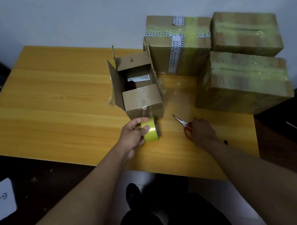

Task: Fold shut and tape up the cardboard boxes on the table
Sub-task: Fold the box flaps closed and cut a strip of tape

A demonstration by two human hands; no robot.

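Small open box [140, 86] sits mid-table on the yellow wood table [55, 99], top not closed. Far flap, marked "7", stands up at the back; left flap hangs out wide w/ bits of old tape on its edge; right flap stands roughly upright; near flap is folded down over the front part of the opening. Inside: a dark bottle-like item [130, 85] & a pale flat packet [138, 78] behind it; rest of the contents in shadow, can't tell.

Left hand [133, 136] grips the yellow tape roll [150, 130], fingers over the top and thumb on the roll's face, just in front of the box's near wall. A clear strip of tape [143, 101] runs from the roll up the box front & onto the folded near flap.

Right hand [202, 130] rests on the red-handled scissors [185, 125], fingers curled over the handles; blades lie closed on the table, pointing toward the box. Whether the fingers are through the loops can't be told.

Three bigger boxes at the table's right, all shut & wrapped in yellowish tape: back-left taped box [178, 44] w/ extra white printed tape crossing it, touching the small box's right side; back-right taped box [245, 34]; front-right taped box [243, 80].

Off-table, lower left: white card [1, 200] reading "6-3".
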